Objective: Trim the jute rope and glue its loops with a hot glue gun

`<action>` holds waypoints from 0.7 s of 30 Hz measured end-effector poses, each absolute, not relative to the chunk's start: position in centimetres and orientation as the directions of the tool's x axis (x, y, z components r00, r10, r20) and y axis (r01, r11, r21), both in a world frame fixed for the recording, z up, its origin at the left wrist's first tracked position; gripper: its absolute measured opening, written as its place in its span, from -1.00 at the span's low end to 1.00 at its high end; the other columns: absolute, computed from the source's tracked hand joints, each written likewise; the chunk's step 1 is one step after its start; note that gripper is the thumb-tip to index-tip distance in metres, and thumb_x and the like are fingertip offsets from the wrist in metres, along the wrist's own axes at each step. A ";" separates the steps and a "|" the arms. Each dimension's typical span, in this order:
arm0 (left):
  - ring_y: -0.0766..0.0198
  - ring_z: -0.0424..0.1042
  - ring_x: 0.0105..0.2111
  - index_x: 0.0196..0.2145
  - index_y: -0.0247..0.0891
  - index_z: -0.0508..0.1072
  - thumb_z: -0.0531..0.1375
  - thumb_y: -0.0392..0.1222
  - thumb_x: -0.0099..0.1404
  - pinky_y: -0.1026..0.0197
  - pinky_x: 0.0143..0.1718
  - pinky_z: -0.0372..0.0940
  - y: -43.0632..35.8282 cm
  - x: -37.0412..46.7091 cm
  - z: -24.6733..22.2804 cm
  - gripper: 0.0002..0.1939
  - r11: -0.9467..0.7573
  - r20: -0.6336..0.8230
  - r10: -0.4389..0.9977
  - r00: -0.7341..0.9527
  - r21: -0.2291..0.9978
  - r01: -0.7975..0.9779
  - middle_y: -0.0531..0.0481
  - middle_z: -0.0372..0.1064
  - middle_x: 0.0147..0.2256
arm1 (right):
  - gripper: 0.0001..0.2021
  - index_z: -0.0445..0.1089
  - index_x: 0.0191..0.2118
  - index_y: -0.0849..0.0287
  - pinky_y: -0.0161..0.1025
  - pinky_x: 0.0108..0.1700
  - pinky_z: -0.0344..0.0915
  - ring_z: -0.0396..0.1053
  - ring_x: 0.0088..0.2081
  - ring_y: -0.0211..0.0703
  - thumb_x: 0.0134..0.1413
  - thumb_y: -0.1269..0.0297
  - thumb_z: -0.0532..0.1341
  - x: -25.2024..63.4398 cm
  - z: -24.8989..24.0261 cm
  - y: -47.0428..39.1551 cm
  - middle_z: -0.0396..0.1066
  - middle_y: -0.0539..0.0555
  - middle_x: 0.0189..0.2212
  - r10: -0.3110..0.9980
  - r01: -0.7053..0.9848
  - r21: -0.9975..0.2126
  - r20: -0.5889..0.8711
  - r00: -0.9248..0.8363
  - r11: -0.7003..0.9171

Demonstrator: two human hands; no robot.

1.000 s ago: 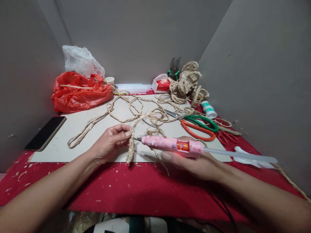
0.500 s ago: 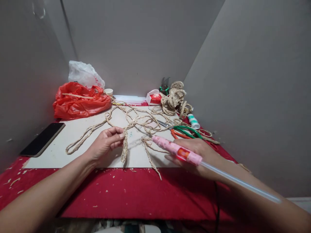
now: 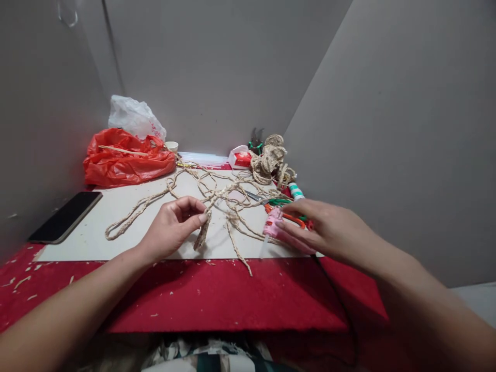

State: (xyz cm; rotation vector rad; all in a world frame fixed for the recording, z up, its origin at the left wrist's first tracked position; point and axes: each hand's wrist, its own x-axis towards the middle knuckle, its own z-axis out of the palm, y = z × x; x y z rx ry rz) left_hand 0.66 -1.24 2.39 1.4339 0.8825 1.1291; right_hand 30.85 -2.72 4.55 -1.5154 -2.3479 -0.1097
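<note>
My left hand (image 3: 174, 227) pinches a doubled end of braided straw rope (image 3: 201, 235) between thumb and fingers, just above a white board (image 3: 155, 250). On the right, my right hand (image 3: 329, 227) grips a pink glue gun (image 3: 274, 222) from above, low over the board's right part. A translucent glue stick (image 3: 265, 244) pokes out of its back end towards me. The gun's nozzle is hidden. Scissors (image 3: 253, 196) lie behind that hand, their green and orange handles partly covered. More braided rope (image 3: 135, 214) loops across the board.
A red plastic bag (image 3: 127, 165) and a white bag (image 3: 135, 116) lie at the back left. A phone (image 3: 65, 217) rests at the left edge. Coiled rope (image 3: 271, 157), a small red-and-white box (image 3: 241, 157) and pliers (image 3: 256, 142) stand at the back. A black cord (image 3: 337, 292) hangs at right.
My right hand has turned the glue gun and moved it right, away from the rope; its glue stick now points down towards me. My left hand has shifted slightly right with the rope end.
</note>
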 end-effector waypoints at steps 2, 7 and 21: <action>0.36 0.34 -0.52 -0.33 -0.29 0.41 0.31 -0.18 0.15 0.28 -0.45 0.25 -1.5 0.7 2.3 -0.82 -0.177 0.185 0.932 0.311 0.983 -0.055 0.07 0.36 -0.48 | -0.75 0.42 -0.12 0.14 -0.07 -0.12 0.35 0.45 -0.14 0.01 0.22 0.14 0.12 28.1 6.2 -3.6 0.49 0.19 -0.15 0.734 0.800 -0.163 0.532 -0.422 0.577; 0.34 0.35 -0.54 -0.32 -0.28 0.41 0.29 -0.18 0.18 0.26 -0.45 0.26 -1.8 0.8 2.7 -0.83 -0.272 0.251 0.922 0.295 0.962 0.031 0.06 0.36 -0.51 | -0.72 0.36 0.00 0.19 0.03 0.10 0.25 0.33 0.08 0.03 0.17 0.37 0.12 21.7 8.6 -2.5 0.42 0.24 0.01 0.400 0.552 0.021 0.667 -0.629 0.834; 0.39 0.31 -0.59 -0.37 -0.27 0.41 0.30 -0.24 0.15 0.30 -0.53 0.24 -1.3 0.3 3.4 -0.88 -0.333 0.336 0.932 0.136 0.942 -0.044 0.11 0.32 -0.55 | -0.85 0.41 -0.31 0.23 -0.31 -0.36 0.14 0.33 -0.43 -0.22 0.18 0.39 0.09 18.9 6.7 0.0 0.45 0.08 -0.45 0.451 0.608 0.026 0.645 -0.617 0.794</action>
